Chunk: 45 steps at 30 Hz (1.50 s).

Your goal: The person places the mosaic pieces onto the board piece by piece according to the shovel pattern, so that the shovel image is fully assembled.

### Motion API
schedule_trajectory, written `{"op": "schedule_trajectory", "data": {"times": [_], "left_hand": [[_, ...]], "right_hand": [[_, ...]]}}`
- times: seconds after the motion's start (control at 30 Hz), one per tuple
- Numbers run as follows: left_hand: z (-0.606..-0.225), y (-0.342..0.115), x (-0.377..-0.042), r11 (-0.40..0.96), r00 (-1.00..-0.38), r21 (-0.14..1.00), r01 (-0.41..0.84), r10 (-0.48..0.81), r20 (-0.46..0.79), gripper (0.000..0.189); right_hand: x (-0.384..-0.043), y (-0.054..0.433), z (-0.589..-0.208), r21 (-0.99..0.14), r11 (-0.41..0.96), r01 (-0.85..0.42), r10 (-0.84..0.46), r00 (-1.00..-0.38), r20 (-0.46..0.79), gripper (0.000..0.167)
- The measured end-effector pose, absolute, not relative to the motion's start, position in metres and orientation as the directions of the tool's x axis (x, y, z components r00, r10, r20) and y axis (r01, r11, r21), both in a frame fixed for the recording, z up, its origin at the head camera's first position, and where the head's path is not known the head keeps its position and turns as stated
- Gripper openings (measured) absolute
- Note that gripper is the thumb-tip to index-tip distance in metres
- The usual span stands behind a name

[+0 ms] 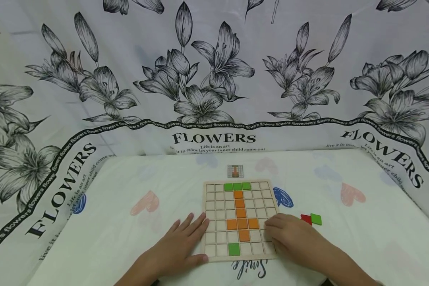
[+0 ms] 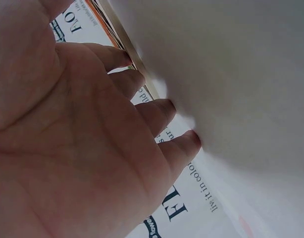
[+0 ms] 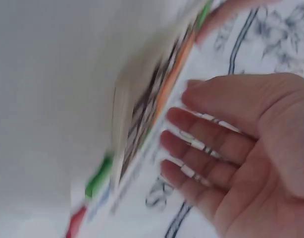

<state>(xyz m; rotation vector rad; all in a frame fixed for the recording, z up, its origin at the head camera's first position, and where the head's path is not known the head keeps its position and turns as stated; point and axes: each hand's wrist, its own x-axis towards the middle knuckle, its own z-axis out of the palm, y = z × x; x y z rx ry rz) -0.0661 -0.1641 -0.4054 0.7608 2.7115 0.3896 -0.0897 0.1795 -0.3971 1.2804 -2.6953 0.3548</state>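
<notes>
A square wooden grid board (image 1: pixel 218 260) lies on the cloth. Several orange tiles (image 1: pixel 240 203) form a column with a three-wide crossbar. Three green tiles (image 1: pixel 237 186) fill the middle of the top row, and one green tile (image 1: pixel 234 249) sits in the bottom row. My left hand (image 1: pixel 178 246) rests at the board's left edge, fingers spread and thumb by the lower corner. Over the right edge is my right hand (image 1: pixel 293 238); in the right wrist view its fingers (image 3: pixel 206 144) are loosely bent, with nothing visible in them.
A red tile (image 1: pixel 306 219) and a loose green tile (image 1: pixel 316 219) lie right of the board, beyond my right hand. Behind the board is a small pattern card (image 1: pixel 235 171). A flower-printed curtain (image 1: pixel 214 91) hangs at the back.
</notes>
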Motion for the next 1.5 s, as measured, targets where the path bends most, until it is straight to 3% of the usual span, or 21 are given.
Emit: {"op": "schedule_trajectory", "data": {"times": [0.2,0.33,0.83,1.23,1.5], "left_hand": [[-0.408,-0.163,-0.064,0.826,-0.811,0.329,0.457,0.539,-0.228,0.089],[-0.410,-0.163,-0.064,0.827,-0.810,0.326,0.459,0.540,-0.230,0.089],[-0.403,-0.164,-0.076,0.833,-0.830,0.303,0.463,0.527,-0.181,0.087],[-0.404,-0.163,-0.078,0.836,-0.827,0.292,0.465,0.528,-0.192,0.088],[-0.409,-0.164,-0.073,0.833,-0.826,0.322,0.450,0.525,-0.205,0.088]], "right_hand": [[-0.097,0.206,-0.397,-0.076,0.746,-0.661,-0.646,-0.747,0.158,0.021],[-0.101,0.211,-0.401,-0.115,0.762,-0.637,-0.627,-0.770,0.113,0.027],[-0.121,0.207,-0.393,-0.145,0.760,-0.634,-0.624,-0.773,0.113,0.030],[-0.116,0.206,-0.394,-0.150,0.736,-0.660,-0.639,-0.751,0.165,0.029],[-0.113,0.202,-0.395,-0.242,0.703,-0.668,-0.656,-0.741,0.139,0.029]]}}
